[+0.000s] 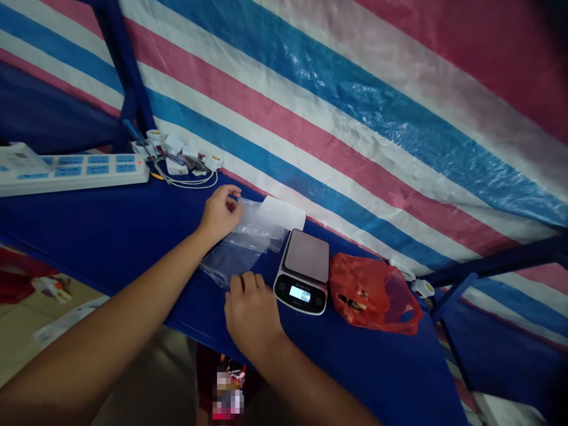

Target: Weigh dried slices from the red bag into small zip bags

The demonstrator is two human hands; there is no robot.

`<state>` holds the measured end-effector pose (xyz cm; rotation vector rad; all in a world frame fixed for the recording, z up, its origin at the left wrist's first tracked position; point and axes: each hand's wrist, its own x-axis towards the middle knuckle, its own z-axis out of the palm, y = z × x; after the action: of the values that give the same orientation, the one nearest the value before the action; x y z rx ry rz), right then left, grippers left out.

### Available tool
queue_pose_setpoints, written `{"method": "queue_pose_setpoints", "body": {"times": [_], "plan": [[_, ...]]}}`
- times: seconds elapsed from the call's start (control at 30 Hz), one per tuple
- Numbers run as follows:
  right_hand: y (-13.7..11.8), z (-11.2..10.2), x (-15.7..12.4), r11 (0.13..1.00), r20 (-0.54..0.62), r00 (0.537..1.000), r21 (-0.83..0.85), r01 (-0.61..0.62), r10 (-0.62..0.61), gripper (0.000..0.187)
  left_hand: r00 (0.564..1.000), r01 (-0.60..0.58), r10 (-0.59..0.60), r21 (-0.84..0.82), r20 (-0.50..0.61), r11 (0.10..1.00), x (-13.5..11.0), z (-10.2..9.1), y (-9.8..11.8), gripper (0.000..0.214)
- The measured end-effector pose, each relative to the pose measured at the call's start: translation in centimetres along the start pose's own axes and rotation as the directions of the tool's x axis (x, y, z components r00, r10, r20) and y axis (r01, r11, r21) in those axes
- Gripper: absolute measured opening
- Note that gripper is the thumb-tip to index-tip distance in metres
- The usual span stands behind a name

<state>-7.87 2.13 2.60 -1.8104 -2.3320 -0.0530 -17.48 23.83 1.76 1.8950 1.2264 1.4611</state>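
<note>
I have the left hand (220,211) at the far edge of the clear plastic (242,251), fingers loosely curled, and the right hand (252,312) at its near edge, fingers bunched; whether either pinches, I cannot tell. The plastic lies between them, presumably for two-handed control. Right of the right fingers, the scale (307,257) faces me, presumably for reading; beyond sits a red bag (368,284).

On the blue table (97,219) there lie, from left to right, a white power strip (97,170), several white plugs (176,166) with cables (190,185), clear plastic bags (237,251), a white sheet (286,213), a digital scale (306,257) showing 0.0, and just beside it a red plastic bag (366,290).
</note>
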Motion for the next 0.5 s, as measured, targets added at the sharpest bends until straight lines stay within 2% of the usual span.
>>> {"method": "queue_pose_setpoints", "body": {"times": [0.07,0.13,0.27,0.4,0.5], "plan": [[-0.2,0.2,1.1,0.995,0.031,0.994,-0.025,-0.099,0.100,0.019,0.998,0.034,-0.037,-0.050,-0.050,0.998,0.2,-0.1,0.0,0.029],[0.0,0.3,2.1,0.985,0.055,0.984,-0.025,-0.170,0.171,0.018,0.996,0.056,-0.058,-0.032,-0.062,0.998,0.2,-0.3,0.0,0.028],[0.4,0.4,2.4,0.991,0.074,0.989,-0.049,-0.121,0.124,0.013,0.999,0.039,-0.042,0.135,0.022,0.990,0.0,-0.7,-0.4,0.029],[0.0,-0.5,-0.4,1.000,0.032,0.999,-0.021,-0.007,0.008,0.013,0.997,-0.005,-0.016,0.274,0.075,0.962,0.0,-0.6,-0.5,0.027],[-0.4,-2.1,-4.0,0.994,-0.104,0.994,0.103,0.046,-0.035,0.013,1.000,-0.003,0.007,0.302,-0.013,0.953,0.3,-1.0,0.2,0.022]]}}
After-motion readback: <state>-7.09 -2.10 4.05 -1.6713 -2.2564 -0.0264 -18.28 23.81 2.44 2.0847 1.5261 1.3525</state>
